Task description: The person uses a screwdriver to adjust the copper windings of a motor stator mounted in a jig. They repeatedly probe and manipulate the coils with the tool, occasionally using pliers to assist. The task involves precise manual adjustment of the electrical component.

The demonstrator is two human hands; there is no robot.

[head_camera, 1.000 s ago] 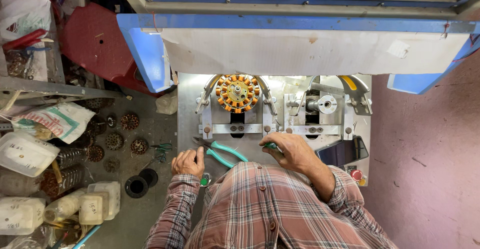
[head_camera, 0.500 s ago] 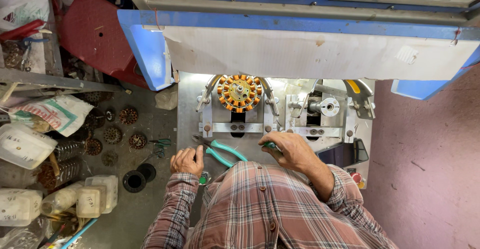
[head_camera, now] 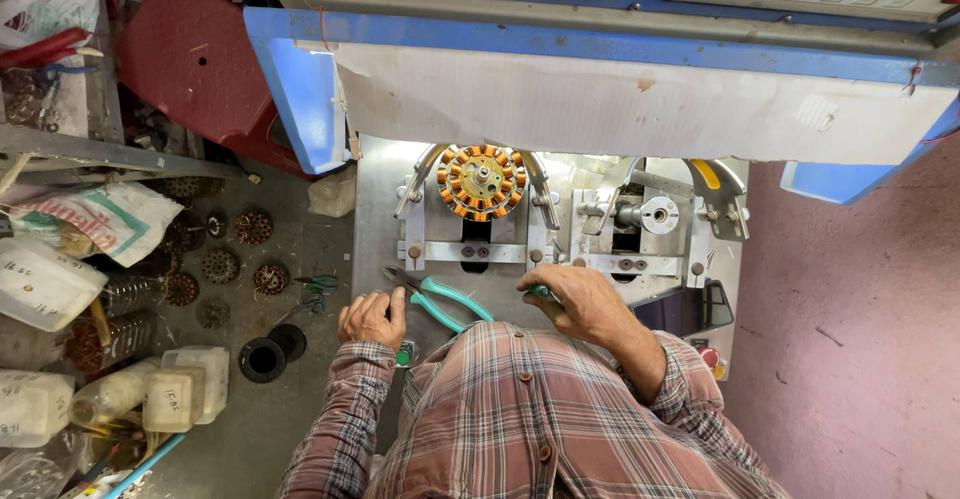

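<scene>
While I look straight down from the head camera, my left hand (head_camera: 372, 318) rests palm-down on the steel table (head_camera: 375, 214) of a winding machine, fingers loosely curled and gripping nothing, its fingertips touching the jaw end of a pair of green-handled pliers (head_camera: 440, 299) that lie flat just beside it. My right hand (head_camera: 583, 302) is closed around a small green-handled tool (head_camera: 540, 292), of which only the tip shows past the fingers. Ahead of both hands, a round stator (head_camera: 482, 181) wound with copper coils sits upright in the machine's left clamp. To its right stands a bare metal spindle (head_camera: 655, 215). On the floor to the left lie several more stators (head_camera: 253, 226).
</scene>
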